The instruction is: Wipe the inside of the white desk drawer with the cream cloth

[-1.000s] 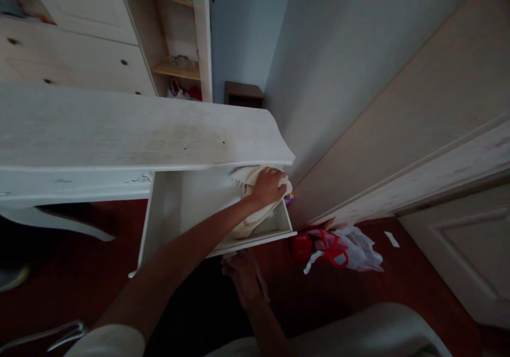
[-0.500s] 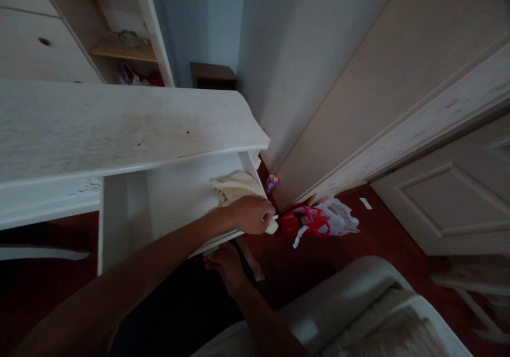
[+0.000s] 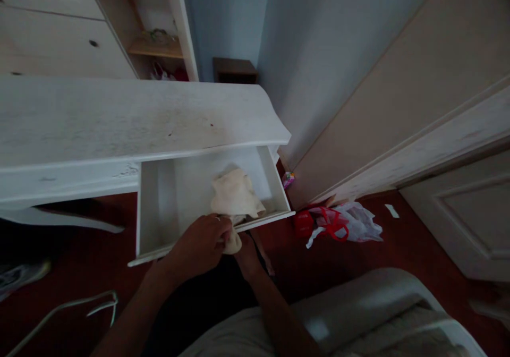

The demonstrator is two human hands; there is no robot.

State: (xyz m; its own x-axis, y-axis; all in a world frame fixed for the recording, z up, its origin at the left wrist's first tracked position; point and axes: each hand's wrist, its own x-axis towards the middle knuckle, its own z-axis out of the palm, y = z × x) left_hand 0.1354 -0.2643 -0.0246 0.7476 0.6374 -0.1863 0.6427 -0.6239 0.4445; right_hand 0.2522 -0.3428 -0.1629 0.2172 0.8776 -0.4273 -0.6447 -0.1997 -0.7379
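A white drawer (image 3: 195, 171) is pulled out from a white table (image 3: 131, 118). In it lies a crumpled cream cloth (image 3: 236, 193), part of which hangs over the front edge. My left hand (image 3: 205, 241) is at the middle of the drawer front, its fingers closed on the cloth where it folds over the edge. Just right of it and lower, my right hand (image 3: 246, 255) is close under the drawer front. Its fingers are hidden by the cloth and the drawer front.
Plastic bags (image 3: 354, 221) with red handles lie on the red floor by the wall, near a small colourful box (image 3: 287, 179). A padded pale seat (image 3: 382, 298) is at lower right. A white cabinet (image 3: 59, 33) stands behind the table; a cable (image 3: 71, 306) is at lower left.
My left hand has moved left along the drawer front from its right end, still with the cloth. More of the cloth inside the drawer is visible. The view has shifted slightly left.
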